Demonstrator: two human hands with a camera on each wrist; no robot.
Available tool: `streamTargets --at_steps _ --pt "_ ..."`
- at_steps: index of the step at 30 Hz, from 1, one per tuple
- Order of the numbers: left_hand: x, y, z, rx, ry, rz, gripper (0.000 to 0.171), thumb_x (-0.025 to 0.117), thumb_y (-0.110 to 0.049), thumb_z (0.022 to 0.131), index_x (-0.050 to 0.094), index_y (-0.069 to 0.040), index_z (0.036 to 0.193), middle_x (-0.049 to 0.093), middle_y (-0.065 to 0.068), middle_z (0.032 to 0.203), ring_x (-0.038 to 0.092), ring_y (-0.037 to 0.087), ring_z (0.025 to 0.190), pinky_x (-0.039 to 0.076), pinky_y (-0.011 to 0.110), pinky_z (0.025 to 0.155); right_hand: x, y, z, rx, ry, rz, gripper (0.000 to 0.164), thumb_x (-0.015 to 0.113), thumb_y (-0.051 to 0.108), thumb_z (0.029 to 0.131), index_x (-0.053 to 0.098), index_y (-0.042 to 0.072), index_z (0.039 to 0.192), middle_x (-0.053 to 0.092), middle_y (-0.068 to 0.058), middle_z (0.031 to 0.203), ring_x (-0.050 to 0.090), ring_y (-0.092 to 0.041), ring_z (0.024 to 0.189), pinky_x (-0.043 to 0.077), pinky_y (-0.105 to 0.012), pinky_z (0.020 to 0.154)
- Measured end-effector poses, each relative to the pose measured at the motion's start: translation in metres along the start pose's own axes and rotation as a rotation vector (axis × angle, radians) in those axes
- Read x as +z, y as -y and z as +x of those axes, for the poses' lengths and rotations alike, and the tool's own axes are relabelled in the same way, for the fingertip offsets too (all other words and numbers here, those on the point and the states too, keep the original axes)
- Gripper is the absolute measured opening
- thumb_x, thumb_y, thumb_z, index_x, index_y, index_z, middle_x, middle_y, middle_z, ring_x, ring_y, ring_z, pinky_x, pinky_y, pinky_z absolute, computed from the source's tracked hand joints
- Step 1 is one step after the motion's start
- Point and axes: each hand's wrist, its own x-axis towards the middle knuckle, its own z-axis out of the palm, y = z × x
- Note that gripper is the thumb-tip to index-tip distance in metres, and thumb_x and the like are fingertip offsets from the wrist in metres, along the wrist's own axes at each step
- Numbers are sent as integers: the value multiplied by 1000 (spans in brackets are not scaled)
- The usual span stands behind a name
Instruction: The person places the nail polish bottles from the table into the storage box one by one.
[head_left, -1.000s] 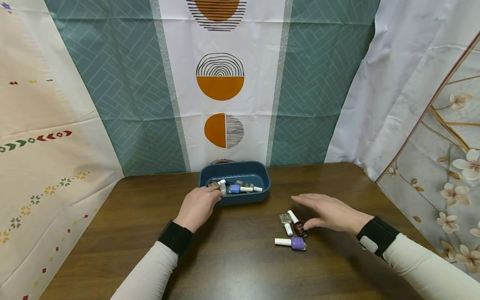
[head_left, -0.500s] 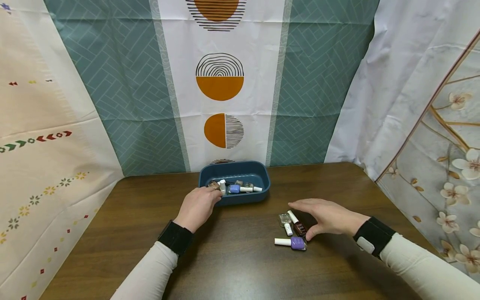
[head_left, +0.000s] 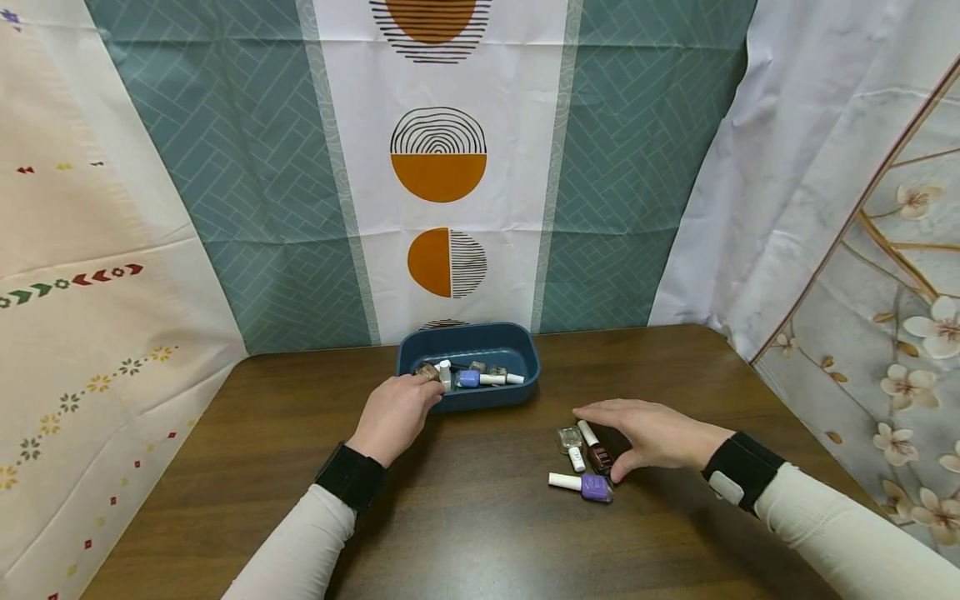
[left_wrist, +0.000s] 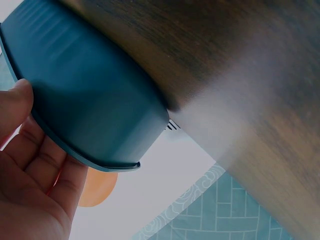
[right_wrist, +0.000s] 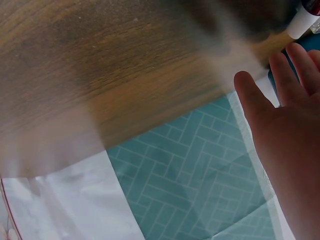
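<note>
My left hand (head_left: pixel 393 417) grips the left front rim of a dark blue bin (head_left: pixel 491 402). In the left wrist view its thumb (left_wrist: pixel 17 102) presses the outer wall while the fingers reach over the rim. Inside the bin lie several nail polish bottles, one of them periwinkle (head_left: pixel 468 378). My right hand (head_left: pixel 656 433) hovers low with thumb and fingers spread about a dark red nail polish bottle (head_left: pixel 599 457), thumb tip near its base. Beside that bottle lie a clear glittery one (head_left: pixel 569 439) and a purple one (head_left: pixel 596 488), all with white caps.
The brown wooden table (head_left: pixel 465 533) ends at a patterned cloth (head_left: pixel 442 192) hung behind the bin. Another cloth with flowers (head_left: pixel 900 392) hangs along the right side, and a cream one (head_left: pixel 90 375) along the left.
My right hand has moved slightly left and down, its thumb shifting off the dark red bottle toward its base end. The left hand and the bin have stayed put.
</note>
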Motion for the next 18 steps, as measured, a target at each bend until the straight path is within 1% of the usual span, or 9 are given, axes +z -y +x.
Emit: streamTargets --at_steps 4,11,18 --pt "0 0 0 3 -3 0 12 84 -9 99 85 -12 111 80 2 102 73 24 88 62 43 85 0 0 1 1 9 0 99 93 51 84 53 9 163 57 -14 161 55 -38 147 48 -62 115" --pt "-1 0 0 6 -6 -3 12 83 -9 99 85 -11 111 81 3 102 74 24 89 62 44 85 2 0 2 5 17 -1 95 93 51 85 55 10 161 58 -10 161 56 -37 146 48 -62 114" --pt "0 0 0 0 1 -3 12 83 -10 100 85 -11 111 81 3 103 74 24 89 63 45 87 2 -1 2 22 22 0 95 93 51 85 55 10 162 58 -11 160 57 -37 145 49 -62 113"
